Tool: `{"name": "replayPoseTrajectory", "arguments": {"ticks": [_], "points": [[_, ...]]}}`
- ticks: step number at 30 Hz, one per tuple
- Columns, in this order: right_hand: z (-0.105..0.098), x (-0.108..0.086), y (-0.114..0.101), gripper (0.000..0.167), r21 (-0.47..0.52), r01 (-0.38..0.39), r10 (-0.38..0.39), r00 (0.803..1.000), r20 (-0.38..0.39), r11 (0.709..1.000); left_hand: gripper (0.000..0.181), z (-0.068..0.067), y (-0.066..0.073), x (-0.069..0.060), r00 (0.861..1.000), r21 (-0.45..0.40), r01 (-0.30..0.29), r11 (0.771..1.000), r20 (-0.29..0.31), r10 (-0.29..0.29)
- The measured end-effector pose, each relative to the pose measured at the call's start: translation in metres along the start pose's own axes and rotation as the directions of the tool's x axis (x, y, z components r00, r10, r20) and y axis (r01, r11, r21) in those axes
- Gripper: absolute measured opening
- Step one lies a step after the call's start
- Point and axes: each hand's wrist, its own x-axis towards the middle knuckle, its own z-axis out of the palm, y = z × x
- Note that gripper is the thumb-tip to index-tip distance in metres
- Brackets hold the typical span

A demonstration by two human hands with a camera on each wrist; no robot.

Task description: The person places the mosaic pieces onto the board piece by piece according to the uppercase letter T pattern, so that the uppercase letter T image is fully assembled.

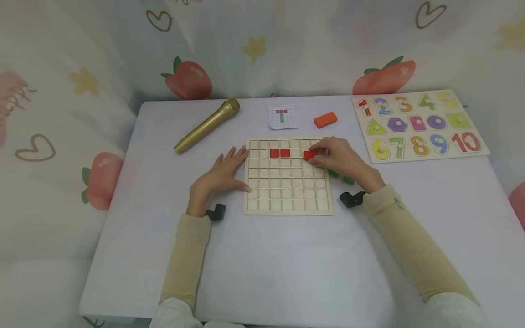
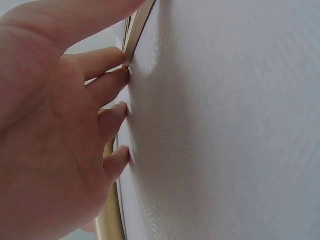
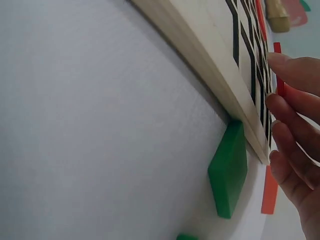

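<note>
A pale wooden grid board (image 1: 287, 193) lies flat on the table. Two red square tiles (image 1: 280, 153) sit side by side in its second row. The right hand (image 1: 342, 157) pinches another red tile (image 1: 309, 155) between thumb and fingers, over the board's upper right part; in the right wrist view this red tile (image 3: 279, 75) appears edge-on. With fingers spread straight, the left hand (image 1: 223, 173) touches the board's left edge with fingertips and thumb. Green tiles (image 1: 348, 180) lie on the table by the board's right edge, partly under the right hand; one green tile (image 3: 230, 170) shows closely in the right wrist view.
Behind the board are a small paper card (image 1: 282, 119) with a red and green T pattern and an orange block (image 1: 326, 120). A gold microphone (image 1: 207, 126) lies at the back left. A number and shape puzzle board (image 1: 420, 125) takes up the back right.
</note>
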Motion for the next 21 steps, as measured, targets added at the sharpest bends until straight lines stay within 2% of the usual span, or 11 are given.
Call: {"name": "replayPoseTrajectory", "arguments": {"ticks": [13, 21], "points": [[0.009, 0.023, -0.010, 0.039, -0.006, 0.003, -0.003, 0.998, 0.062, 1.000, 0.116, -0.001, 0.001, -0.001, 1.000, -0.009, 0.006, 1.000, 0.001, -0.006], [0.014, 0.031, -0.016, 0.036, -0.034, 0.010, -0.008, 0.999, 0.054, 0.999, 0.116, 0.000, 0.000, 0.000, 1.000, -0.014, -0.005, 1.000, -0.005, 0.005]]}}
